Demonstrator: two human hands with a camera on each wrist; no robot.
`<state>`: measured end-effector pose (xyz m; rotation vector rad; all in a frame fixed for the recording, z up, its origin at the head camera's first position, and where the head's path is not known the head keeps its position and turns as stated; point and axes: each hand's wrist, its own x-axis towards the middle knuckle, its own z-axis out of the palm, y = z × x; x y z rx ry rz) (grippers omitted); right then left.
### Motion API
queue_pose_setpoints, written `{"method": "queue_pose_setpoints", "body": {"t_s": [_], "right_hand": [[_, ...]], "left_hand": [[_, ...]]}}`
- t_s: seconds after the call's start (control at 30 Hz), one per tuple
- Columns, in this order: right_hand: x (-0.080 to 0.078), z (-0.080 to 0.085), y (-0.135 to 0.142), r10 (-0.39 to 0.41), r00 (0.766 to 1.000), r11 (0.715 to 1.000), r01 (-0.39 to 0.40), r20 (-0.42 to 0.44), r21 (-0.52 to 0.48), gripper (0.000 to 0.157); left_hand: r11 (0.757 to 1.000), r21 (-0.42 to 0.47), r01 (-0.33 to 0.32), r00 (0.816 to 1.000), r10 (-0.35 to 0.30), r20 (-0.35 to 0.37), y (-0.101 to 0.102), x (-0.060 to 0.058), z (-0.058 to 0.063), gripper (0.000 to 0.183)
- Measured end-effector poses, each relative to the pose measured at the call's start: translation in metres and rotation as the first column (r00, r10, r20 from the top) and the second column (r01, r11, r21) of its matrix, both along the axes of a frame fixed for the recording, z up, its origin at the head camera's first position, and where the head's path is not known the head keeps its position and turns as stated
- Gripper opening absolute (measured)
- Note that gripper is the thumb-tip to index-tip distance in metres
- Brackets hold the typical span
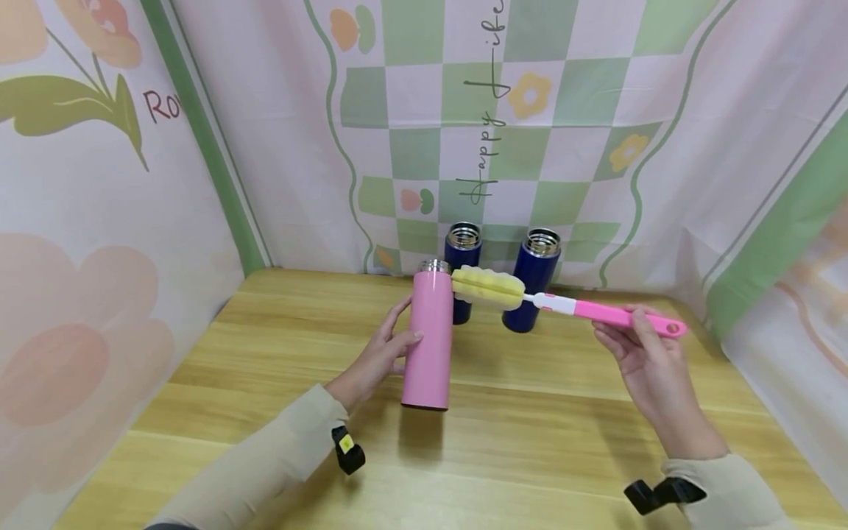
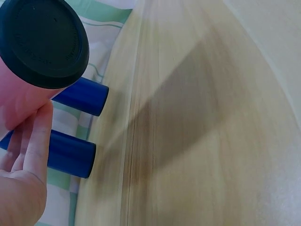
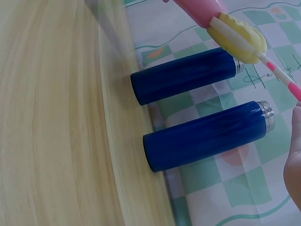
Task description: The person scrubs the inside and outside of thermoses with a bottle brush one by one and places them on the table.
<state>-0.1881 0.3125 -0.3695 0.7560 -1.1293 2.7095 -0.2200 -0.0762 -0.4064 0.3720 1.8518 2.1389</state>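
My left hand [image 1: 379, 361] grips a pink thermos bottle [image 1: 429, 338] round its side and holds it upright above the table. The bottle's steel mouth has no lid, and its black base [image 2: 44, 40] faces the left wrist camera. With my right hand [image 1: 652, 368] I hold a bottle brush by its pink handle [image 1: 609, 314], laid sideways. The brush's yellow sponge head [image 1: 489, 287] points left and overlaps the bottle's upper side in the head view. In the right wrist view the sponge head [image 3: 237, 40] appears outside the bottle, near its pink wall.
Two dark blue thermos bottles, one on the left [image 1: 461, 254] and one on the right [image 1: 533, 272], stand without lids at the back of the wooden table [image 1: 298, 324]. Behind them hangs a green and white checked curtain [image 1: 477, 96].
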Motion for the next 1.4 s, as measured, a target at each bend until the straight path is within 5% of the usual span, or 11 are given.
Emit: {"method": "queue_pose_setpoints", "body": {"t_s": [0.4,0.77,1.2,1.4], "right_hand": [[0.005,-0.004,-0.001,0.085,0.996,0.996,-0.085,-0.015,0.028,0.034],[0.004,-0.008,0.008,0.158,0.986,0.969,-0.143,-0.056,0.202,0.040],[0.007,-0.010,0.012,0.201,0.977,0.952,-0.179,-0.064,0.249,0.041],[0.007,-0.012,0.018,0.291,0.952,0.929,-0.258,-0.093,0.267,0.044]], "left_hand": [[0.996,0.050,-0.079,0.996,0.077,0.038,-0.002,-0.003,0.000,0.075],[0.987,0.026,-0.158,0.985,0.155,0.076,-0.005,-0.007,0.006,0.073],[0.987,0.014,-0.162,0.985,0.161,0.060,-0.001,-0.006,0.001,0.095],[0.986,0.054,-0.158,0.985,0.153,0.075,0.000,-0.007,0.002,0.095]]}}
